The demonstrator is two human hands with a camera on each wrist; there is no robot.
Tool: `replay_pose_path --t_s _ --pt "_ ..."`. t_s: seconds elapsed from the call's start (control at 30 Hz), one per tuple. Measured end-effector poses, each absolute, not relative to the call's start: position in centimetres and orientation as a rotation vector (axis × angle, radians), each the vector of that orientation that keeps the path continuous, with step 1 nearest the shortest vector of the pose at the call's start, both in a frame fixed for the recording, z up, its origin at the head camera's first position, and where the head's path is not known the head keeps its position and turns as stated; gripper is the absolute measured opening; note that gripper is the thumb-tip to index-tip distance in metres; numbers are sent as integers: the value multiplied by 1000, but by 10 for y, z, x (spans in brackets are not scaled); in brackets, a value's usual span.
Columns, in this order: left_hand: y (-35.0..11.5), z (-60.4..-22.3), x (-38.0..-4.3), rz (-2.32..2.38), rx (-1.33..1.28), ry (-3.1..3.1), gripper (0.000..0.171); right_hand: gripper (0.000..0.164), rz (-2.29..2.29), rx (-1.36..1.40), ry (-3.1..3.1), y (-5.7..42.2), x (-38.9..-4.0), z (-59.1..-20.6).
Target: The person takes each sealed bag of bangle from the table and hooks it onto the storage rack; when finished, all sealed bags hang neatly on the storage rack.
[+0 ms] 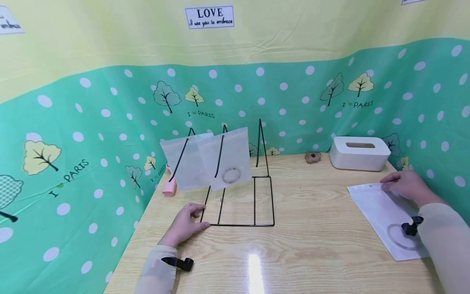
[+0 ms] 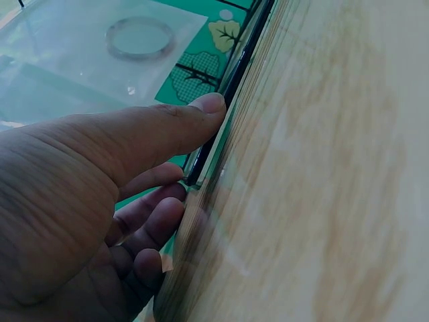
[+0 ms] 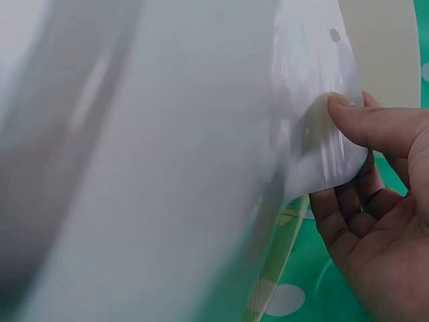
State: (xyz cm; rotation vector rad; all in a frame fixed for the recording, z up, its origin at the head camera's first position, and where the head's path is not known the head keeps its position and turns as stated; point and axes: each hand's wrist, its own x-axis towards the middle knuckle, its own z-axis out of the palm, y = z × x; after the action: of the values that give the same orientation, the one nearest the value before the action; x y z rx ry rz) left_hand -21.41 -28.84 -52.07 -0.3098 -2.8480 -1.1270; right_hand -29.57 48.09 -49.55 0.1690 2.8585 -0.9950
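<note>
A black wire rack [image 1: 238,225] stands left of the middle on the table, with several upright triangular dividers. My left hand [image 1: 186,223] pinches its near left corner, the thumb along the front wire in the left wrist view. Two translucent plastic bags lean between the dividers: a left bag [image 1: 180,167] and a right bag [image 1: 236,151] with a round bangle-like ring [image 1: 231,175] inside. At the far right, my right hand [image 1: 405,185] pinches the top corner of a whitish plastic bag [image 1: 378,208], thumb on its face. Another ring shape [image 1: 392,239] shows in this bag, partly behind the sleeve.
A white tissue box [image 1: 360,159] stands at the back right, with a small brown object [image 1: 313,157] to its left. Behind the rack's left side is a pink cylinder-like item [image 1: 169,188]. A patterned green curtain [image 1: 286,98] closes off the back and sides of the wooden table.
</note>
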Motion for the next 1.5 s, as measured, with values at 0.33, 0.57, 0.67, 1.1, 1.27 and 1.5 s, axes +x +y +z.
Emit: replay_pose_path --t_s 0.33,0.57,0.67,1.1,1.27,1.5 --pt "-289 -521 -215 -1151 -289 -2879 64 35 -1012 119 2906 473 -283 -494" --pt "-290 -521 -215 -1161 -300 -2874 64 32 -1001 51 2935 457 -277 -486" --pt "-290 -522 -216 -1161 -300 -2874 64 28 -1003 2 2974 448 -274 -481" --pt "-290 -524 -217 -1170 -286 -2871 64 22 -1017 -135 3015 410 -266 -454" --pt "-291 -525 -217 -1164 -304 -2858 64 19 -1044 -228 3086 400 -261 -438" --pt "-291 -525 -217 -1168 -308 -2857 63 10 -1120 -313 3132 392 -252 -418"
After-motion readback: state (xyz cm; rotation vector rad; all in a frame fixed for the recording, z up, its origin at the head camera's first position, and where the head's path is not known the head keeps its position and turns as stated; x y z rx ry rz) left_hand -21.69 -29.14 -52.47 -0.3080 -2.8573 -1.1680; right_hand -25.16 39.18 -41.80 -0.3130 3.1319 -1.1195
